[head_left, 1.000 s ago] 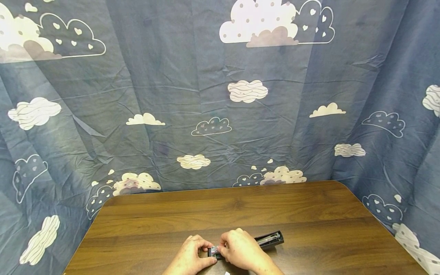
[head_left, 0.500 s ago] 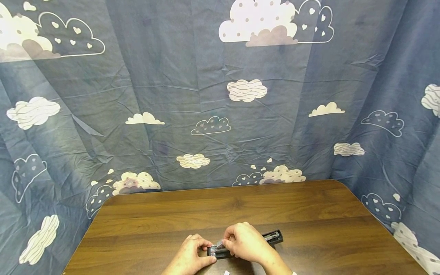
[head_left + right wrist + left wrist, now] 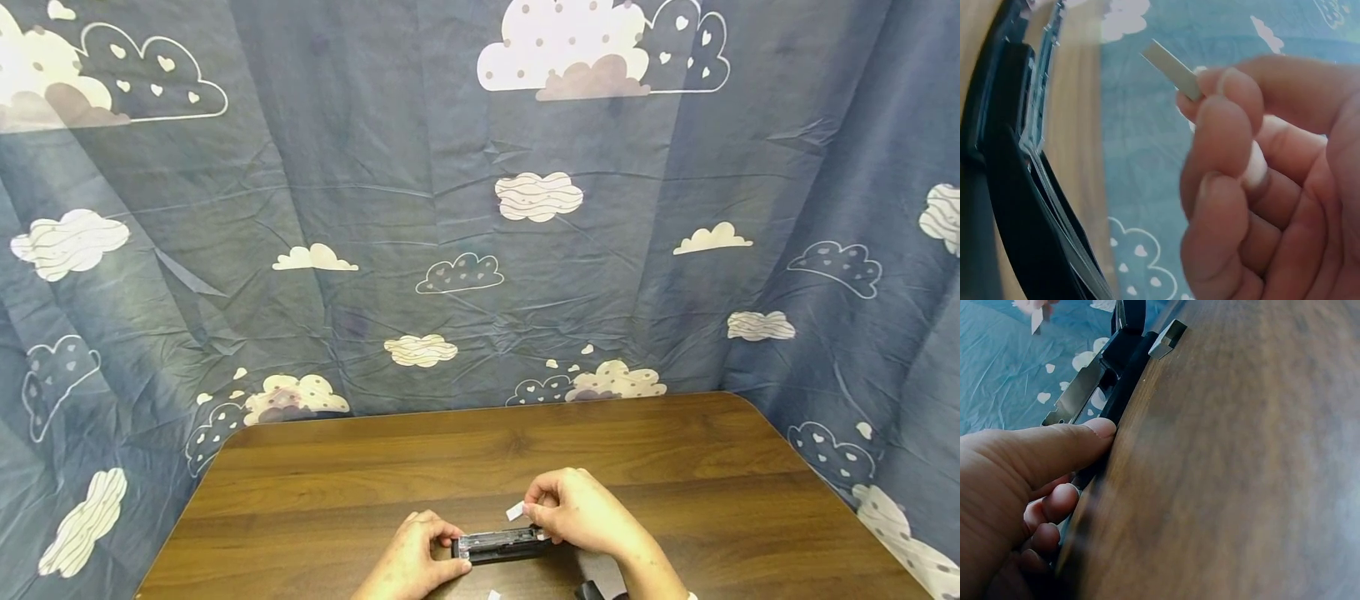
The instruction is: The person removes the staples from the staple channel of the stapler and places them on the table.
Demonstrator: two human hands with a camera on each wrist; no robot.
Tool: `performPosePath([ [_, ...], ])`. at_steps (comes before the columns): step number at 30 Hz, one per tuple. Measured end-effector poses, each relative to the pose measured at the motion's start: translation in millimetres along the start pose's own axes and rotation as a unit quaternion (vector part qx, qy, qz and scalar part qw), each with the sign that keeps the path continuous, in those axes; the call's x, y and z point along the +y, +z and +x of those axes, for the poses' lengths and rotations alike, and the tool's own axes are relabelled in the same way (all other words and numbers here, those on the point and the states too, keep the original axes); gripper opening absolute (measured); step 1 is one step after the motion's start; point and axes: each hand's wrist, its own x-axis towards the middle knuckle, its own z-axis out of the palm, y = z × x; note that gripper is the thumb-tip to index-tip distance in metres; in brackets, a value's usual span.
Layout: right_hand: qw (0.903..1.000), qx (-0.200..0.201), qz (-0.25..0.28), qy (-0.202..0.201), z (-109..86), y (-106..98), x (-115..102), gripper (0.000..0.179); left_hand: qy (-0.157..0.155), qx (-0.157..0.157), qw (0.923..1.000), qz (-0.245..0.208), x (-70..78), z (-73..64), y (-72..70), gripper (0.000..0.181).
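Observation:
An opened black stapler (image 3: 502, 543) lies on the table with its metal magazine showing. My left hand (image 3: 420, 554) grips its left end between thumb and fingers; in the left wrist view the thumb (image 3: 1094, 428) presses along the black base (image 3: 1124, 387). Up and right of the magazine, my right hand (image 3: 577, 508) pinches a short strip of staples (image 3: 515, 511) between thumb and fingertips. That strip (image 3: 1171, 67) juts out, pale grey, in the right wrist view, apart from the stapler (image 3: 1013, 131). The other right fingers are curled in.
A second small silvery staple block (image 3: 1167, 339) lies on the table beside the stapler, near the bottom edge of the head view. A black part (image 3: 588, 590) shows below the right forearm. The wooden table (image 3: 337, 475) ends at a cloud-print curtain (image 3: 465, 208).
My right hand has moved from the stapler's left end up and right, lifting the staple strip off. The black part at the right no longer shows there; one appears lower down. The left hand stays.

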Motion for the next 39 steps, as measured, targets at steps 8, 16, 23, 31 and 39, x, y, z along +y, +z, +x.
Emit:
performPosePath([
  [8, 0.9964, -0.081, 0.006, 0.022, -10.1, -3.2, 1.4, 0.012, -0.003, -0.009, 1.0, -0.003, 1.4, 0.2, -1.7, 0.025],
  [16, 0.9882, -0.142, -0.006, 0.059, -14.2, 15.0, -1.9, 0.021, -0.01, -0.014, 0.9998, -0.01, 1.8, 0.8, -2.3, 0.026],
  [23, 0.986, -0.152, -0.022, 0.064, -13.0, 23.2, -4.7, 0.023, -0.008, -0.012, 0.9999, -0.009, 1.7, 1.7, -2.3, 0.026],
  [31, 0.9849, -0.149, -0.063, 0.061, -13.9, 29.7, -6.1, 0.022, -0.025, -0.023, 0.9992, -0.022, 1.7, 1.8, -2.2, 0.026],
  [39, 0.9842, -0.14, -0.093, 0.056, -13.6, 31.5, -6.2, 0.023, -0.011, -0.012, 0.9997, -0.018, 0.5, 1.4, -1.0, 0.025],
])
